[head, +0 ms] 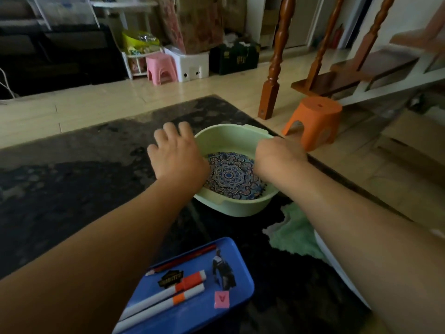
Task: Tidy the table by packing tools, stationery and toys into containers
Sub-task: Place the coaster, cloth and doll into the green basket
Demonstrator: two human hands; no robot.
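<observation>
Dark table (72,184) fills the middle of the frame. Green basin (228,141) is set at centre frame, near the table's right edge. A round patterned disc (231,175) is seen lying flat on the basin floor.

Left hand (177,153) is held over the basin's left rim, back of hand up. Its fingers are spread wide and fairly straight, pointed toward the top of the frame, with nothing held. Contact between palm and rim cannot be confirmed.

Right hand (277,153) is placed at the basin's right rim, wrist bent. Its fingers are hidden behind the back of the hand; whether the rim is gripped cannot be told.

Blue case (192,307) is seen at bottom centre, partly covered by the left forearm. Two white-and-orange markers (190,280) are laid side by side in it, with a red pencil (185,257) along its upper edge. Stickers are noted on the case surface.

Green cloth (296,235) is seen crumpled at lower right, just beside the basin.

On the floor: orange stool (313,116) at right, pink stool (160,66) at upper centre-left.
</observation>
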